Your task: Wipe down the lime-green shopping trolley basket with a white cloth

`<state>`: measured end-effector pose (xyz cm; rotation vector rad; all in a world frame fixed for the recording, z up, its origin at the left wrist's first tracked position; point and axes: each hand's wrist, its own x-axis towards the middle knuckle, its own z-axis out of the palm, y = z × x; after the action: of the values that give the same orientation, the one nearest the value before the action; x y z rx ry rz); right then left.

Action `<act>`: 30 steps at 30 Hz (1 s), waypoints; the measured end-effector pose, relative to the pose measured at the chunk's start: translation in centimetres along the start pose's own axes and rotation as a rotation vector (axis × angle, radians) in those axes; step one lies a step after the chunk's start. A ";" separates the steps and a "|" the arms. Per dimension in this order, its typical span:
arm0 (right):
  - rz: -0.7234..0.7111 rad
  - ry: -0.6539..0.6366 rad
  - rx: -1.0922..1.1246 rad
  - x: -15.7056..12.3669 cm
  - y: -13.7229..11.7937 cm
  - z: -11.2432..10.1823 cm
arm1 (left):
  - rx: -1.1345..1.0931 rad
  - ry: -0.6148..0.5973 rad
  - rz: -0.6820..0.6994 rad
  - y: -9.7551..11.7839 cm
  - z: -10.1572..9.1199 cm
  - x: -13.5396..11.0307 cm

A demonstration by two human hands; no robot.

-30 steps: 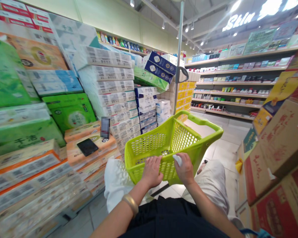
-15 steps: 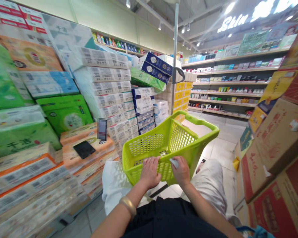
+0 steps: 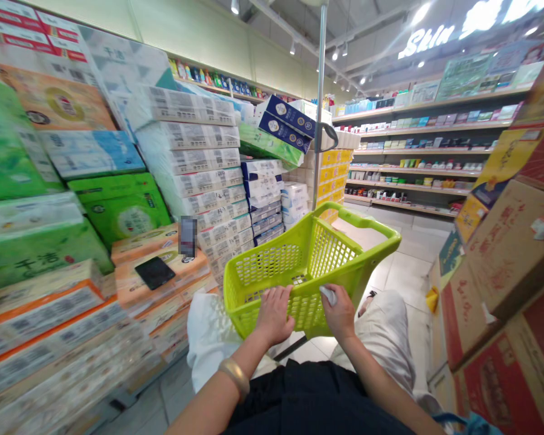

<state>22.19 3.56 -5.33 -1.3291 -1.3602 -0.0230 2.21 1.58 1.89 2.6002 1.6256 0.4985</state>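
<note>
A lime-green plastic shopping basket (image 3: 299,266) with lattice walls stands tilted between my knees, its big handle at the upper right. My left hand (image 3: 274,311) has its fingers curled over the near rim and steadies it. Crumpled in my right hand (image 3: 341,311) is a white wipe (image 3: 329,295), held at the outside of the near wall, to the right of my left hand. Its lower part is hidden in my fingers. Inside the basket no goods show.
Stacked tissue packs (image 3: 208,163) rise on the left, with a dark tablet-like device (image 3: 155,273) on an orange pack (image 3: 190,272). A metal pole (image 3: 320,109) stands behind the basket. Cartons (image 3: 512,241) line the right, and stocked shelves (image 3: 412,151) fill the back.
My right hand has slid a little to the right along the near wall with the wipe. My left hand and the basket stay in place.
</note>
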 end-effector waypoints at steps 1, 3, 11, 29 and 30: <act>-0.012 -0.021 0.007 -0.1 0.1 0.0 | -0.001 0.000 -0.002 0.0 0.0 0.0; 0.013 -0.039 -0.009 -0.4 0.9 -0.3 | -0.004 -0.001 -0.004 0.0 0.0 0.0; 0.225 0.051 -0.104 -1.8 4.3 -1.8 | -0.005 0.001 0.001 0.0 0.0 0.1; 0.097 0.116 0.012 0.5 2.1 -1.8 | -0.031 0.022 0.009 -0.1 0.1 0.0; 0.080 0.126 0.023 1.1 1.2 -1.9 | -0.036 0.025 0.009 -0.1 0.1 0.0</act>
<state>24.59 3.38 -4.74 -1.3398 -1.1970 -0.0365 2.17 1.65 1.78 2.5868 1.5970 0.5577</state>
